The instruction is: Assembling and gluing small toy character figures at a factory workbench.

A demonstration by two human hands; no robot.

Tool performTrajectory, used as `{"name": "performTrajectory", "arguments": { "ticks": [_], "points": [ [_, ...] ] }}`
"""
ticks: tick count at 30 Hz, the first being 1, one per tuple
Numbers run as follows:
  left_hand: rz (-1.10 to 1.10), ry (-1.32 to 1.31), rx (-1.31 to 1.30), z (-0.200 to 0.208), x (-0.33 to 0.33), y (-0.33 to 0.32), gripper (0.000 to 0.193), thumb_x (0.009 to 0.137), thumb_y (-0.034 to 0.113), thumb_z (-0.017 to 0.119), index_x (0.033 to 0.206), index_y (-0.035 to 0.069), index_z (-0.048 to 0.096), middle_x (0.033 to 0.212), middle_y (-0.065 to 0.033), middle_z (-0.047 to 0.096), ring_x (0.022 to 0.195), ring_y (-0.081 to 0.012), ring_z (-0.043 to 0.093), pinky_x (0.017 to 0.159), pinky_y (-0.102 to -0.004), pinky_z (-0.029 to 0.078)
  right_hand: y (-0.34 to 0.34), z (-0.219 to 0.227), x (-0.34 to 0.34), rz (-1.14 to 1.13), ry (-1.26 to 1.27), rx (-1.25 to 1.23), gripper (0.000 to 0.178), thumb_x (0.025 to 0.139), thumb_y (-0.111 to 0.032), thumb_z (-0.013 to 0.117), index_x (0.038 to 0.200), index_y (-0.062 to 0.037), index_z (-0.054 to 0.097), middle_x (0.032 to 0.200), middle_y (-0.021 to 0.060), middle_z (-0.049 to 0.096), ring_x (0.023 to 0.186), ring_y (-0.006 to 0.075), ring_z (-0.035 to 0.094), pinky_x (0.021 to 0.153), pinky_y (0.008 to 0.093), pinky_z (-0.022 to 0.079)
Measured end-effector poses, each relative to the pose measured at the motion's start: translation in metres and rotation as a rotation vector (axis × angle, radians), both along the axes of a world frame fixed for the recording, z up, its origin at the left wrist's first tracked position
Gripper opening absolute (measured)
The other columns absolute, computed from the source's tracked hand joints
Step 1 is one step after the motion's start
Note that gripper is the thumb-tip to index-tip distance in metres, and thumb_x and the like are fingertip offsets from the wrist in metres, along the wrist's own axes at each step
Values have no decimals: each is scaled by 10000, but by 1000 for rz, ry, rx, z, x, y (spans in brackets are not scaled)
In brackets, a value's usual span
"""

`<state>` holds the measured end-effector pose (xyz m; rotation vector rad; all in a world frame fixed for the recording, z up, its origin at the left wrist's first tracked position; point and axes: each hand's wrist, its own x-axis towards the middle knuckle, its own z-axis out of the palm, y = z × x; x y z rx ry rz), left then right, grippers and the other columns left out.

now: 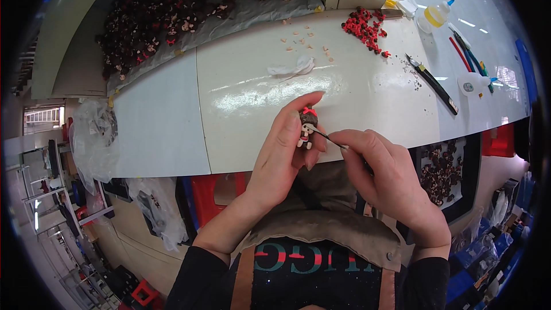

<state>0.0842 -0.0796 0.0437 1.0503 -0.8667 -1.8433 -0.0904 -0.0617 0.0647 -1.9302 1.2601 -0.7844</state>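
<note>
1. Two bare hands meet over the near part of a white table (247, 143), with one small figurine (309, 119) held between them, its dark brown hair topped by a red bow.
2. The left hand (280, 150) is clamped round the figurine, thumb along one side and fingers behind; the head points away from the wearer, the pale legs toward the body.
3. The right hand (376, 158) is pinched shut on a slender dark tool (323, 134), its tip at the face; whether it touches or hovers cannot be told.
4. Small against the palm, the figurine looks light, more a matter of steadiness than strength. Its modelled surface suggests clay and a fair grip; whether it is soft or set hard is unclear.
5. Fragile spots are likely the bow and stubby legs, which could bend, dent or snap under a squeeze.
6. Back and sides appear the safest hold, with light, even pressure, leaving the face exposed.
7. Farther off lie a heap of red-and-dark pieces (363, 28) and a black-handled knife (439, 90), both well apart from the hands.
</note>
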Motion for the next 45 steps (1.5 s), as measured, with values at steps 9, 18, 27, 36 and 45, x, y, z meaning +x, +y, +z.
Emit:
{"name": "performTrajectory", "arguments": {
  "ticks": [9, 18, 27, 36, 45],
  "points": [
    [-59, -153, -135, -1, 3, 2, 403, 982, 224, 268, 1363, 98, 301, 864, -31, 479, 685, -65, 404, 643, -202, 375, 2, -1, 1, -61, -3, 11, 250, 840, 60, 555, 1067, -45, 566, 784, 106, 624, 605, 199, 600, 559, 268, 463],
    [-24, -268, -232, 1, -7, 4, 469, 930, 229, 352, 1367, 70, 285, 870, -16, 468, 649, -63, 415, 568, -185, 368, 13, -7, 8, -141, -112, 15, 271, 853, 55, 540, 1105, -40, 571, 750, 82, 610, 597, 151, 586, 564, 251, 466],
    [-41, -492, -610, -24, -8, 1, 477, 946, 218, 318, 1366, 1, 253, 831, -6, 442, 645, -61, 378, 576, -202, 328, 18, -6, 14, -209, -163, 43, 305, 834, 87, 531, 1109, -37, 576, 734, 74, 596, 615, 140, 584, 576, 252, 473],
    [-73, -704, -763, -24, -14, -8, 438, 879, 72, 410, 1294, -29, 314, 695, -129, 528, 563, -292, 552, 538, -373, 428, 17, 5, 10, -219, 104, 1, 340, 784, 100, 579, 1103, -19, 572, 757, 111, 586, 596, 230, 583, 566, 296, 477],
    [-76, -761, -839, -21, -23, -15, 438, 873, 81, 398, 1292, -25, 321, 654, -117, 511, 517, -292, 533, 499, -377, 412, 3, 10, -7, -280, -242, 268, 229, 865, 22, 518, 1084, -17, 576, 723, 59, 597, 615, 122, 567, 584, 236, 449]
  ]
}}
